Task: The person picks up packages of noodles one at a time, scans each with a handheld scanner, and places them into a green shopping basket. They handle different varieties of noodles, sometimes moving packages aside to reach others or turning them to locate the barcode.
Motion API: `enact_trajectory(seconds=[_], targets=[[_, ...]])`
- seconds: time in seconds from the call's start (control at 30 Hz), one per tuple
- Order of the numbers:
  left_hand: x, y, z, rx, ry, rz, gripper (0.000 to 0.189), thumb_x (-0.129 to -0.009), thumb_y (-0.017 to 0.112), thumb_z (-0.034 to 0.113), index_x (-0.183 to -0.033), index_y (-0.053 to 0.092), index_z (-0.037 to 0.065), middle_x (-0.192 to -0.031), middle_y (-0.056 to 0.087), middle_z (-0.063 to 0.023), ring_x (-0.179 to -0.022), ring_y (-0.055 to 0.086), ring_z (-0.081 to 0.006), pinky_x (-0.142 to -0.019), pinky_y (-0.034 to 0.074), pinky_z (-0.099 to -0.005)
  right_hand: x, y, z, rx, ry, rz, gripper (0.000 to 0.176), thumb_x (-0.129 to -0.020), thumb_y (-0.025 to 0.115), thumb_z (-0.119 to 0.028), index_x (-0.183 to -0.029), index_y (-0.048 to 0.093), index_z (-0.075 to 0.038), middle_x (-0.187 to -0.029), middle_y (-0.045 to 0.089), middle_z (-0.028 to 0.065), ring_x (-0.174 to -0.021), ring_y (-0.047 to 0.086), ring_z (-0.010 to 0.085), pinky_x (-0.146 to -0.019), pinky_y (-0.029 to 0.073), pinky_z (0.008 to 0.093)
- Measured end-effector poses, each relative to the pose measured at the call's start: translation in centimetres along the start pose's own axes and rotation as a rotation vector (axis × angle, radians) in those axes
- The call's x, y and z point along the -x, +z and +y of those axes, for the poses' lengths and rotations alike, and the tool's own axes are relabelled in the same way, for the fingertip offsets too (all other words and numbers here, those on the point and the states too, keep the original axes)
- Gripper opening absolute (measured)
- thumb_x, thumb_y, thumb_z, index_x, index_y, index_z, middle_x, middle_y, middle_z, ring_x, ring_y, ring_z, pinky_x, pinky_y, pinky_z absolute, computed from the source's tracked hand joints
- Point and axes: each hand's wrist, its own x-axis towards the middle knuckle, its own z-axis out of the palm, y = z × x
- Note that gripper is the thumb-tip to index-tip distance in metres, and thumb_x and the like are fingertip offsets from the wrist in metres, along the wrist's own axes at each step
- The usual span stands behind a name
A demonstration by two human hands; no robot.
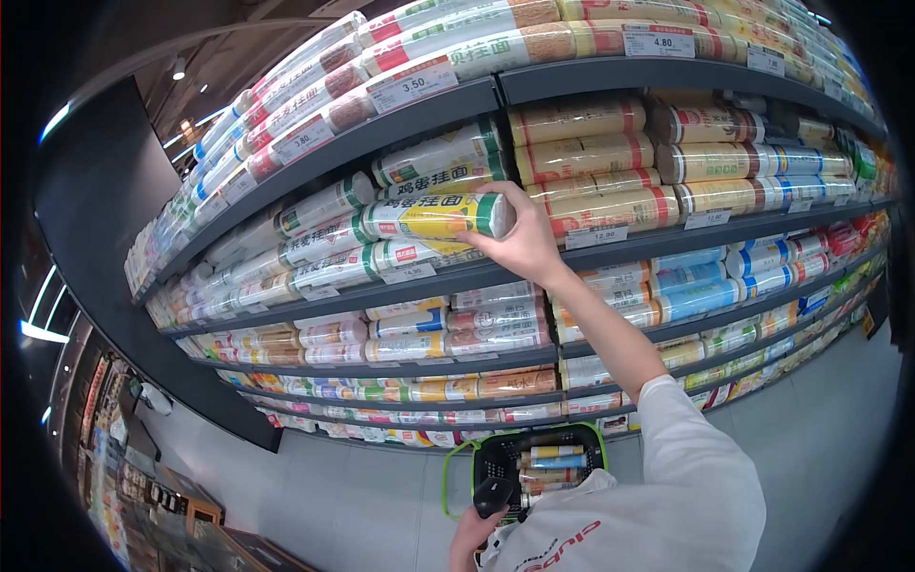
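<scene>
My right hand (515, 235) reaches up to the shelf, its fingers and thumb closed around the right end of a pack of dried noodles (440, 217). This pack is a clear and yellow cylinder with green ends, lying level at the front of similar noodle packs (329, 245). Low in the view, my left hand (472, 536) is closed on a black rounded object (494, 496) whose kind I cannot make out. Beside it stands a black shopping basket (491, 448) with a green rim, holding several cylindrical packs (553, 462).
Dark shelves (534, 267) curve across the view, stacked with noodle packs. Price tags (412, 88) line their edges. The grey tiled floor (362, 486) runs below, with the basket close to the lowest shelf. Another goods display (124, 458) stands at the left.
</scene>
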Motion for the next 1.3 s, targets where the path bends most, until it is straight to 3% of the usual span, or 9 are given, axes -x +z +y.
enact_trajectory(seconds=[0.23,0.33,0.47,0.57,0.67,0.8,1.03,1.2,1.3], targets=[[-0.1,0.5,-0.3,0.079,0.052,0.029,0.038,-0.078,0.081,0.033,-0.092,0.072,-0.001,-0.068,0.066,-0.0044,-0.062,0.062,-0.0127,-0.059,0.049,-0.0298,8.9,-3.7,-1.2,-0.744,0.321,0.337,0.044,-0.085,0.075,-0.016,-0.121,0.053,-0.002,-0.108,0.064,0.0109,-0.096,0.065,0.017,-0.078,0.054,0.0294],[0.4,0.3,-0.5,0.046,-0.051,-0.005,0.027,-0.081,0.078,0.025,-0.088,0.07,0.0,-0.066,0.063,-0.002,-0.058,0.06,-0.0102,-0.055,0.049,-0.0281,14.6,-5.2,-1.7,-1.117,0.835,0.411,0.041,-0.094,0.064,-0.03,-0.125,0.053,-0.006,-0.115,0.064,0.0106,-0.103,0.065,0.0218,-0.084,0.054,0.0357],[0.7,0.3,0.2,0.008,-0.066,0.0,0.027,-0.081,0.079,0.024,-0.086,0.07,-0.001,-0.065,0.063,-0.0025,-0.057,0.059,-0.0105,-0.054,0.048,-0.0281,22.9,-5.0,2.3,-1.475,1.033,0.367,0.045,-0.097,0.053,-0.042,-0.125,0.054,-0.007,-0.117,0.065,0.0058,-0.112,0.061,0.0223,-0.092,0.049,0.0443],[0.8,0.6,2.4,-0.032,-0.061,-0.04,0.033,-0.08,0.078,0.03,-0.084,0.069,-0.002,-0.065,0.064,-0.0048,-0.058,0.06,-0.0124,-0.056,0.048,-0.0298,27.8,-5.1,6.0,-1.739,1.296,0.36,0.057,-0.094,0.056,-0.045,-0.126,0.05,0.002,-0.112,0.064,0.0178,-0.094,0.068,0.0263,-0.085,0.058,0.0423],[0.5,1.6,3.4,-0.035,-0.018,-0.043,0.023,-0.083,0.078,0.02,-0.081,0.067,0.0,-0.063,0.061,-0.0012,-0.053,0.056,-0.0088,-0.052,0.045,-0.0268,33.7,-6.1,9.5,-1.644,1.249,0.112,0.066,-0.093,0.057,-0.047,-0.128,0.046,0.007,-0.108,0.062,0.0251,-0.086,0.07,0.0305,-0.084,0.06,0.0446],[0.5,3.1,5.4,-0.022,0.002,-0.13,0.027,-0.082,0.078,0.024,-0.087,0.069,0.0,-0.065,0.062,-0.0018,-0.058,0.056,-0.0093,-0.055,0.045,-0.0276,39.2,-5.9,10.8,-2.055,1.325,0.356,0.064,-0.095,0.053,-0.051,-0.126,0.05,0.005,-0.107,0.064,0.0271,-0.092,0.07,0.0352,-0.084,0.06,0.0484],[1.4,4.8,7.5,-0.024,0.058,-0.249,0.019,-0.084,0.078,0.018,-0.086,0.069,0.001,-0.065,0.061,0.001,-0.058,0.054,-0.0071,-0.055,0.045,-0.0259,40.9,-7.8,12.0,-1.806,1.527,0.134,0.066,-0.098,0.047,-0.053,-0.13,0.051,0.005,-0.11,0.064,0.0292,-0.097,0.068,0.0399,-0.092,0.055,0.0543],[1.3,4.8,7.4,-0.027,0.058,-0.261,0.019,-0.084,0.078,0.018,-0.086,0.069,0.002,-0.065,0.06,0.0015,-0.058,0.054,-0.0069,-0.055,0.044,-0.0256,41.1,-9.3,11.9,-1.202,1.708,-0.111,0.059,-0.092,0.058,-0.056,-0.118,0.061,-0.003,-0.09,0.072,0.0127,-0.069,0.072,0.0185,-0.056,0.061,0.0327],[1.5,4.8,7.9,-0.022,0.06,-0.247,0.018,-0.084,0.078,0.018,-0.086,0.069,0.002,-0.064,0.06,0.0016,-0.058,0.054,-0.0067,-0.055,0.044,-0.0255,39.9,-9.8,11.9,-1.055,1.783,-0.123,0.05,-0.091,0.062,-0.05,-0.112,0.064,-0.005,-0.083,0.072,0.0103,-0.064,0.071,0.0169,-0.053,0.059,0.0277]])
